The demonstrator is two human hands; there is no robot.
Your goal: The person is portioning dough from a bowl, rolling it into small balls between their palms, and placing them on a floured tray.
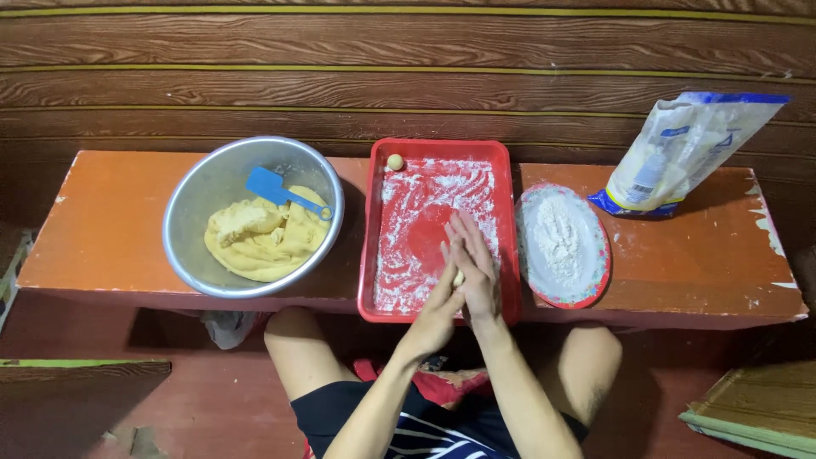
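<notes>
I'm rolling a dough piece (459, 278) between my left hand (438, 310) and right hand (473, 263), palms pressed on it, fingers straight; next, setting it gently beside the finished ball (395, 161) in the red tray (438, 148).

A tall white-and-blue flour bag (680, 153) stands open, leaning, at the tabletop's (110, 229) far right corner.
</notes>
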